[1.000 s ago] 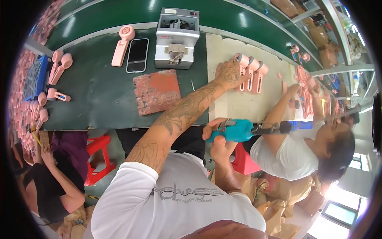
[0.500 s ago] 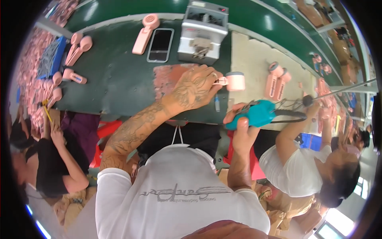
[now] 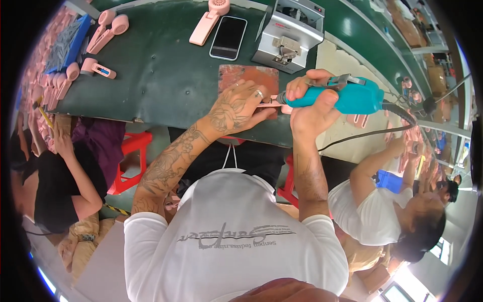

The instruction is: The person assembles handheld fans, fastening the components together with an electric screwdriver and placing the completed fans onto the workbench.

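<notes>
Right hand clenched round teal electric screwdriver, long axis level, tip leftward at pink part pinched in left hand

Teal electric screwdriver: smooth moulded plastic, slight sheen, black rubbery cord.
Small pink part: matt plastic.
Reddish square pad: worn, rough, mottled surface.
Dark green bench: matt covering, scuffed, dimpled.
Black phone: glossy glass face.
Grey boxy machine: painted metal, satin.
</notes>
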### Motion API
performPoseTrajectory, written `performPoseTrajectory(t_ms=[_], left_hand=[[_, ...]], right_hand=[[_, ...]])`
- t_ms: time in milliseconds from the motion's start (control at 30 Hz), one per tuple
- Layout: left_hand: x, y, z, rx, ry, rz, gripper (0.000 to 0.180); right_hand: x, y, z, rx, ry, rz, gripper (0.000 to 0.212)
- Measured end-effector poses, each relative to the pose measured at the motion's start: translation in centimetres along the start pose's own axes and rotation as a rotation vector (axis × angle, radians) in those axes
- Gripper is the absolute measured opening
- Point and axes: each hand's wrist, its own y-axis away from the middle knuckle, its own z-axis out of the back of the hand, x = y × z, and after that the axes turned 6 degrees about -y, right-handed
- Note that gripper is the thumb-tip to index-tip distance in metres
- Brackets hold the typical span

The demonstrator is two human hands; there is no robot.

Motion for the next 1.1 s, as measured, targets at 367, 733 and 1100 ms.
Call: performPoseTrajectory(t_ms=[367, 733, 1100], left_hand=[[0.1, -0.6, -0.1, -0.040, 0.119, -0.046, 0.025], [1.0, -0.6, 0.2, 0.015, 0.175, -0.140, 0.032], [0.0, -0.7, 0.3, -0.041, 0.152, -0.082, 0.028]], right_hand=[[-0.8, -0.5, 0.1, 0.014, 0.082, -0.006, 0.069], [-1.0, -0.1, 0.4, 0.046, 0.094, 0.014, 0.068], [-0.8, -0.3, 0.3, 0.054, 0.047, 0.023, 0.064]])
